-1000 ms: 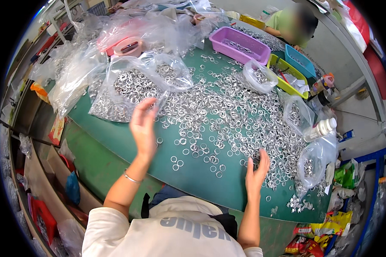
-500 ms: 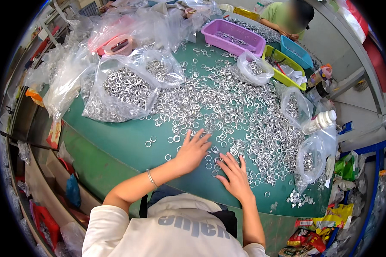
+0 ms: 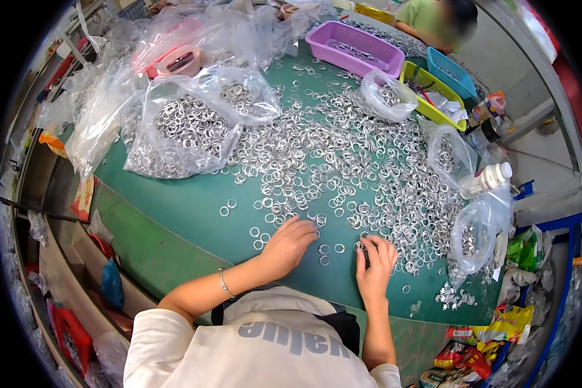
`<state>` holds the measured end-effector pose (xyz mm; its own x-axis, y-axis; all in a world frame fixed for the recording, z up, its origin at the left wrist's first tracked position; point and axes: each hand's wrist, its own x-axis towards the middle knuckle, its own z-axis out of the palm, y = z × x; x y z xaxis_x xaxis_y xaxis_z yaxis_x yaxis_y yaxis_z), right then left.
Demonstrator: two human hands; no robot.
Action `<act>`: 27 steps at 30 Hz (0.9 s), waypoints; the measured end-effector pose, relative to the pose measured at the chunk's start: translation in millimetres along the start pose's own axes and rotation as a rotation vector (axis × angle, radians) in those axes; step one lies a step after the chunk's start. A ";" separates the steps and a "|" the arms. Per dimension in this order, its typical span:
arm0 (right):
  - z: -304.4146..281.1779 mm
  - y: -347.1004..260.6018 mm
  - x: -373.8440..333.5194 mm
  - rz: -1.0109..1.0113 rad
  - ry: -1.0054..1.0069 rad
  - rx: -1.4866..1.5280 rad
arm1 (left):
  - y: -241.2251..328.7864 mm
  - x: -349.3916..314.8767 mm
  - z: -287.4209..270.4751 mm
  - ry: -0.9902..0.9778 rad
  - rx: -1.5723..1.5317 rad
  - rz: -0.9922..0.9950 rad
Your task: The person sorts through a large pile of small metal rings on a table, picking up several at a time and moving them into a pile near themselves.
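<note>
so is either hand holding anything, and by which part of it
Cannot be told: the left hand and right hand are both at the metal rings, but any pinch there is too small to make out.

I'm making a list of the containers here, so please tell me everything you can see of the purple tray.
The purple tray is long, rectangular and open-topped, with a rim, and looks plastic. It sits upright toward the far side of the green table, with small grey pieces inside. A yellow-green tray is by its right end; whether they touch is unclear.
</note>
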<state>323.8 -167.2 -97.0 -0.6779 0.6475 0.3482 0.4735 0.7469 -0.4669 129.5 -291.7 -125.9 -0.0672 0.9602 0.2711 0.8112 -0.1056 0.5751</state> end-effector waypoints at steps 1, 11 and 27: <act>-0.7 -0.7 -2.8 0.014 0.002 0.026 | -0.3 -1.7 -2.3 0.039 -0.048 -0.011; 6.8 -12.8 -12.9 0.002 -0.086 -0.067 | -7.2 31.7 -10.5 0.148 0.226 -0.235; 10.0 -25.9 -20.5 0.015 -0.179 0.188 | 46.9 -26.4 19.9 -0.095 -0.024 -0.026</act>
<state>319.8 -201.3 -100.2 -0.7686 0.6083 0.1983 0.3826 0.6854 -0.6195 180.8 -316.8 -121.5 -0.0314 0.9827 0.1824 0.7957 -0.0858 0.5996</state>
